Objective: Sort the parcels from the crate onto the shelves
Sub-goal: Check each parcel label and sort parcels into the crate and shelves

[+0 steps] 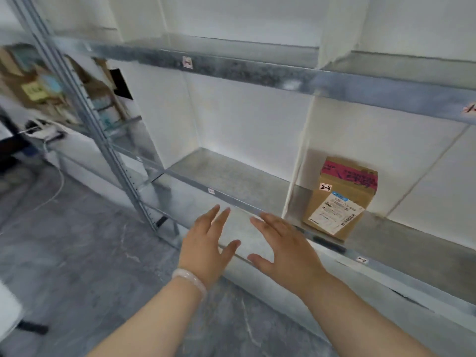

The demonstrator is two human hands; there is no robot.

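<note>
A brown cardboard parcel (341, 199) with pink tape on top, a white shipping label and a tag reading "2-3" stands on the middle metal shelf (226, 176), in the compartment right of a white divider. My left hand (208, 243) and my right hand (286, 246) hover side by side in front of that shelf's edge, fingers spread, holding nothing. Both are left of the parcel and apart from it. A pale bracelet sits on my left wrist. The crate is out of view.
An upper metal shelf (257, 70) runs across above, with small labels on the front rails. The steel upright (103, 140) stands at left. Behind it are cardboard boxes (33, 83), a white cable and a grey floor (77, 253).
</note>
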